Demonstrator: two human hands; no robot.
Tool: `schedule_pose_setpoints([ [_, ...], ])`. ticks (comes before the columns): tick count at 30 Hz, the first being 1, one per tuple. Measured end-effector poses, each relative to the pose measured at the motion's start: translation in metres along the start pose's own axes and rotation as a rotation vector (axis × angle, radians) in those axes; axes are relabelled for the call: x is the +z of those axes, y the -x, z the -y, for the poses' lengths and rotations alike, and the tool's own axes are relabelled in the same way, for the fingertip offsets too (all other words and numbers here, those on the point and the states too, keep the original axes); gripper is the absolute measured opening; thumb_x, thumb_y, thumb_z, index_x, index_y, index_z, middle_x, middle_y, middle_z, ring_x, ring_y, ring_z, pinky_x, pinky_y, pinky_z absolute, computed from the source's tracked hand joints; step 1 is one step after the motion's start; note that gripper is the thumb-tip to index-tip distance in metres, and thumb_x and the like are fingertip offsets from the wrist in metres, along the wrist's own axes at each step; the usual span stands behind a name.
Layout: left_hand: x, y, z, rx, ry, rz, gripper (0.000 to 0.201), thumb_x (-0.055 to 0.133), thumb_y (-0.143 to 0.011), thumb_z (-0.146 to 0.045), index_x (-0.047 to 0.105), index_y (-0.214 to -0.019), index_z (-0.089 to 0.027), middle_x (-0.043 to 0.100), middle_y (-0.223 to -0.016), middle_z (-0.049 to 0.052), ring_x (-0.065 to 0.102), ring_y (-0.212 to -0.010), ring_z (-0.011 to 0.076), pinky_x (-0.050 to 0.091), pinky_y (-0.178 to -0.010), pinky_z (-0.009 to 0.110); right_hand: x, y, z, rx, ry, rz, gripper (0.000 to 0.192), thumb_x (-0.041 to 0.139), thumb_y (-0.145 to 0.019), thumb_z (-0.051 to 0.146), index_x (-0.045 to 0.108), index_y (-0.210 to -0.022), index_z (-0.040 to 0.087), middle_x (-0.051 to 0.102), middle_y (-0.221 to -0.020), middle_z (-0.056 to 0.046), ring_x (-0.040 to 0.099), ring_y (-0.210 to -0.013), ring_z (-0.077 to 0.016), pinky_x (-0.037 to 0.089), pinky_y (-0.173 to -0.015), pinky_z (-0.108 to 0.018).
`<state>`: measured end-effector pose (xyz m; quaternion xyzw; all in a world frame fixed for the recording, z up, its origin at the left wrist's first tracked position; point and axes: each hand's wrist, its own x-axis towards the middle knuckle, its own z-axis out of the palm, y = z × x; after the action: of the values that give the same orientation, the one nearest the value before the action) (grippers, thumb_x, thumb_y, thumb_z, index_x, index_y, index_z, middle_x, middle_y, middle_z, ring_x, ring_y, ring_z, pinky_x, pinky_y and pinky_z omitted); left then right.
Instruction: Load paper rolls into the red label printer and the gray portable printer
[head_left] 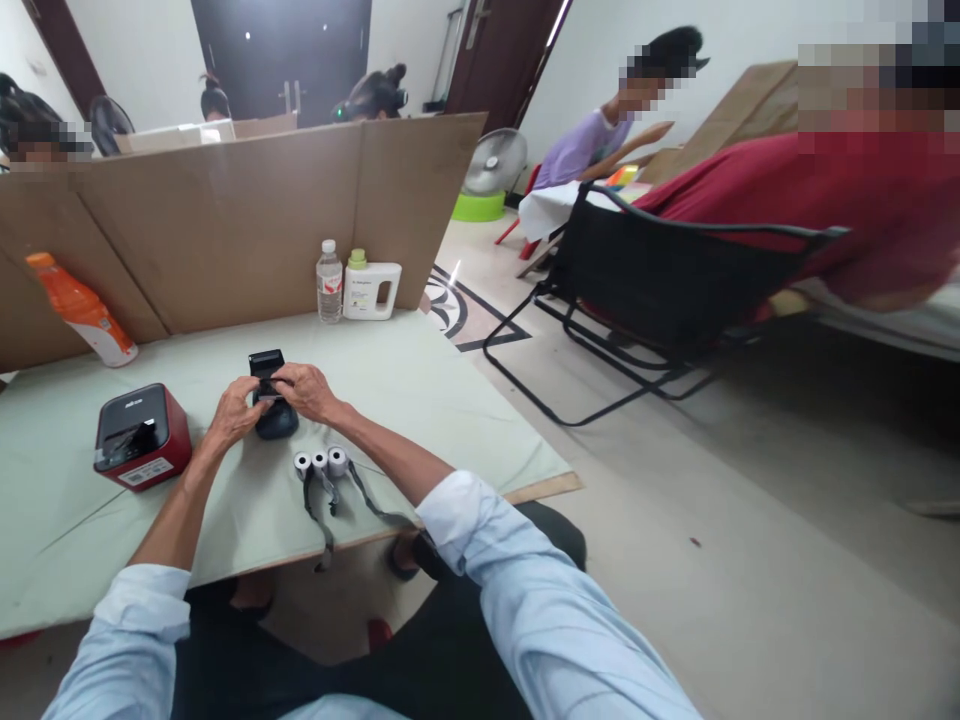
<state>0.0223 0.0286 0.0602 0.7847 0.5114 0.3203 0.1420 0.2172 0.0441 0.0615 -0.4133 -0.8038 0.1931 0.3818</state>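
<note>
A small black device [277, 421], seemingly a portable receipt printer with its lid raised, lies on the pale green tabletop. My left hand [236, 408] is at its left side, fingers bent and closed at the opening. From the right, my right hand [306, 392] reaches over the same opening with its fingers pinched together. Both hands' fingertips meet at a small dark piece [270, 388] whose kind I cannot make out. Just nearer to me stand several white paper rolls [320, 462] with dark loose tails trailing towards the table's front edge.
Left of my hands sits a red and black box-shaped printer [142, 436]. An orange bottle [82, 310], a clear water bottle [329, 283] and a white jug [373, 291] stand before the cardboard partition [225, 220]. To the right are a black folding chair [660, 270] and other people.
</note>
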Motion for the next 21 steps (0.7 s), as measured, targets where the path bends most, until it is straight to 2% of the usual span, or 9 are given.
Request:
schedule_pose_setpoints([
  [3,-0.007,0.001,-0.017,-0.013,0.017,-0.030,0.027,0.065,-0.079,-0.026,0.073,-0.104,-0.020,0.073,-0.110,0.009,0.066,-0.100,0.0258,0.053,-0.092,0.038,-0.018,0.010,0.009,-0.016,-0.146,-0.108,0.022,0.056,-0.098,0.021,0.079,-0.100,0.020,0.074,-0.096,-0.004,0.066,-0.086,-0.0165,0.050,-0.083,-0.027],
  [6,-0.007,-0.002,-0.047,0.049,0.050,0.009,0.023,0.060,-0.084,-0.026,0.074,-0.101,-0.019,0.073,-0.097,0.007,0.065,-0.087,0.0221,0.052,-0.086,0.035,-0.047,0.040,0.013,0.019,-0.250,-0.201,0.024,0.055,-0.098,0.026,0.076,-0.094,0.017,0.072,-0.090,-0.004,0.064,-0.079,-0.0149,0.050,-0.077,-0.026],
  [9,0.006,-0.005,-0.084,0.208,0.096,0.136,0.020,0.059,-0.085,-0.020,0.074,-0.097,-0.018,0.073,-0.097,0.008,0.066,-0.091,0.0220,0.051,-0.087,0.034,-0.077,0.088,0.010,0.117,-0.291,-0.204,0.021,0.058,-0.095,0.030,0.074,-0.091,0.017,0.070,-0.083,-0.002,0.061,-0.073,-0.0146,0.049,-0.072,-0.026],
  [12,0.032,-0.004,-0.117,0.339,0.127,0.301,0.022,0.057,-0.082,-0.012,0.075,-0.094,-0.018,0.072,-0.097,0.008,0.066,-0.092,0.0215,0.051,-0.088,0.034,-0.098,0.144,0.004,0.236,-0.268,-0.178,0.018,0.060,-0.092,0.031,0.071,-0.084,0.018,0.067,-0.075,0.000,0.060,-0.072,-0.0152,0.048,-0.070,-0.027],
  [14,0.052,0.000,-0.132,0.401,0.130,0.426,0.025,0.057,-0.080,-0.009,0.076,-0.094,-0.019,0.072,-0.099,0.008,0.067,-0.091,0.0214,0.052,-0.087,0.033,-0.105,0.178,0.000,0.283,-0.217,-0.131,0.016,0.059,-0.090,0.028,0.069,-0.080,0.019,0.066,-0.074,0.000,0.060,-0.072,-0.0158,0.048,-0.069,-0.027],
  [17,0.079,0.007,-0.144,0.466,0.048,0.576,0.032,0.055,-0.075,-0.005,0.076,-0.094,-0.020,0.073,-0.098,0.008,0.067,-0.093,0.0221,0.052,-0.086,0.032,-0.107,0.214,-0.004,0.322,-0.182,-0.032,0.014,0.057,-0.089,0.024,0.070,-0.084,0.020,0.069,-0.081,-0.002,0.063,-0.077,-0.0175,0.049,-0.074,-0.029],
  [19,0.089,0.012,-0.148,0.486,-0.010,0.644,0.033,0.055,-0.075,-0.005,0.077,-0.094,-0.021,0.073,-0.098,0.008,0.068,-0.093,0.0225,0.052,-0.085,0.031,-0.103,0.228,-0.004,0.336,-0.176,0.019,0.015,0.056,-0.088,0.022,0.071,-0.089,0.020,0.072,-0.087,-0.003,0.065,-0.082,-0.0190,0.051,-0.079,-0.031],
  [21,0.091,0.017,-0.149,0.489,-0.031,0.684,0.032,0.055,-0.076,-0.007,0.077,-0.094,-0.021,0.074,-0.098,0.008,0.068,-0.093,0.0228,0.053,-0.086,0.032,-0.097,0.234,-0.003,0.331,-0.176,0.037,0.021,0.057,-0.087,0.020,0.073,-0.101,0.021,0.073,-0.096,-0.005,0.067,-0.089,-0.0208,0.052,-0.086,-0.034],
])
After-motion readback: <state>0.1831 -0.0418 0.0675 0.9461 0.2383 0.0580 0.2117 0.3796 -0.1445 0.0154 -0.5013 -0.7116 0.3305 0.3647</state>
